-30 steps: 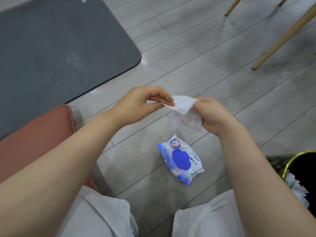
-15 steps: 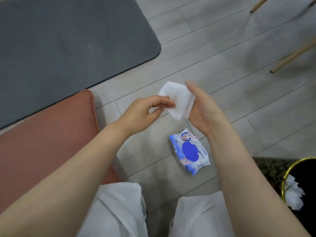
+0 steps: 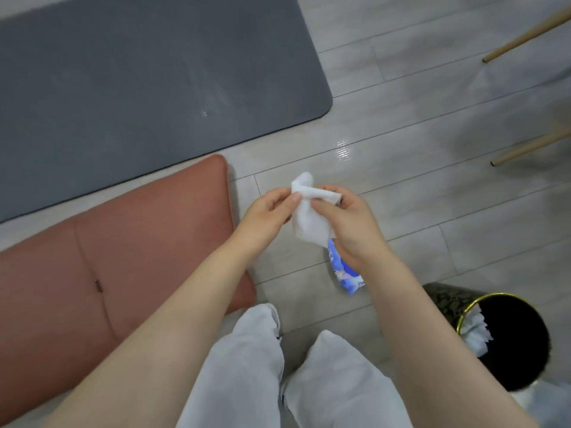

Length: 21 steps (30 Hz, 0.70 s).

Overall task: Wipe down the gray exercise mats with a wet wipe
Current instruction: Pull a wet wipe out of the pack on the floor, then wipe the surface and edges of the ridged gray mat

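Observation:
A white wet wipe [image 3: 309,222] hangs between both hands above the floor. My left hand [image 3: 267,213] pinches its upper left edge with thumb and fingers. My right hand [image 3: 350,223] grips its upper right part, thumb across the front. The gray exercise mat [image 3: 139,88] lies on the floor at the upper left, well beyond the hands. A blue and white wet wipe pack [image 3: 344,271] lies on the floor, partly hidden under my right wrist.
A pink cushion [image 3: 108,242] lies at the left, between me and the mat. A black bin with a gold rim [image 3: 463,310] and white tissue inside stands at the lower right. Wooden chair legs [image 3: 525,32] reach in at the upper right. My white-trousered legs [image 3: 247,366] fill the bottom.
The view has swung so the mat and cushion show more. My right hand has curled from flat to gripping the wipe, which is now more folded and hanging. The pack is now partly covered.

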Tool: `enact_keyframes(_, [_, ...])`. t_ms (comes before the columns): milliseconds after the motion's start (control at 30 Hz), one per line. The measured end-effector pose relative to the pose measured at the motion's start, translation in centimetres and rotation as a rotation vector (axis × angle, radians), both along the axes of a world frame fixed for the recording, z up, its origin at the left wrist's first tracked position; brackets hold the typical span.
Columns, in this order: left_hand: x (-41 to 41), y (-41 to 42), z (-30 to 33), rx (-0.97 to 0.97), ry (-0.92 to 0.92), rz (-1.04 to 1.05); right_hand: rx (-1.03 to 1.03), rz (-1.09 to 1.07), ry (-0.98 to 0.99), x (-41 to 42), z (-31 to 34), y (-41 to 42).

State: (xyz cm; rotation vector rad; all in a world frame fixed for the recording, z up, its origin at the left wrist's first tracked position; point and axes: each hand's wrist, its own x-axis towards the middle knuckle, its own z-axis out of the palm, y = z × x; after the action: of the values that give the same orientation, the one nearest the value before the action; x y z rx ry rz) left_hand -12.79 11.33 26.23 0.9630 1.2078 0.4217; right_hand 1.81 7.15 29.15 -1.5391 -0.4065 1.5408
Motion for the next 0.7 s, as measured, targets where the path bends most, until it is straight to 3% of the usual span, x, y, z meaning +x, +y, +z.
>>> enact_keyframes(133, [-1.9, 0.5, 5.5, -0.055, -0.121, 0.124, -0.006, 0.033, -0.055, -2.8, 4.9, 1.8])
enact_keyframes(333, [-5.1, 3.0, 10.5, 0.085, 0.003, 0.064, -0.01, 0.152, -0.487, -5.6, 8.2, 4.8])
enact_keyframes(400, [-6.2, 4.2, 11.4, 0.089, 0.026, 0.061, -0.076, 0.211, -0.421, -6.2, 8.9, 6.1])
enact_keyframes(500, [-7.8, 6.5, 12.5, 0.041, 0.012, 0.047, -0.149, 0.27, -0.088, -6.4, 9.7, 8.0])
enact_keyframes(700, [-9.7, 12.1, 10.4, 0.043, 0.111, 0.072, -0.087, 0.21, -0.17, -7.6, 8.5, 13.0])
